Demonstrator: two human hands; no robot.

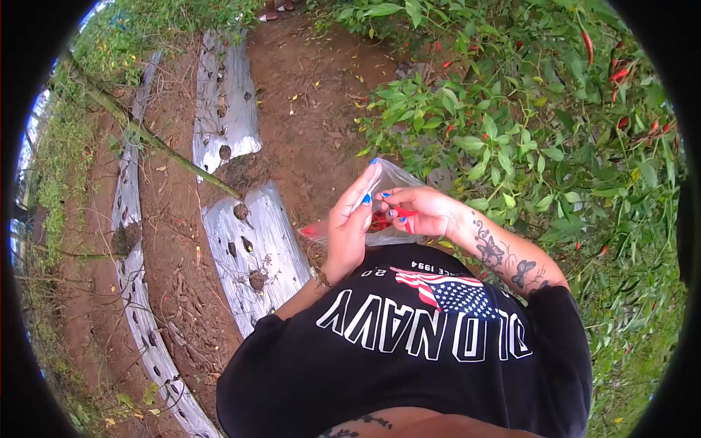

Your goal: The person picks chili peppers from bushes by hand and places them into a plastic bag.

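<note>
My left hand [349, 228] pinches the edge of a clear plastic bag [398, 177] between thumb and fingers, holding it up in front of my chest. Red chili peppers [379, 221] show inside the bag. At the bag's mouth, my right hand [423, 209] has its fingers curled around red chili peppers [404, 213]; how many is hard to see. Part of the bag is hidden behind both hands.
Leafy chili plants [504, 139] with red fruit, such as a chili pepper [588, 47], crowd the right side. Silver plastic mulch strips [274, 237] with holes line the brown soil [307, 109] at left. A bare stem [146, 135] leans across them. Someone's feet [272, 10] show at the top.
</note>
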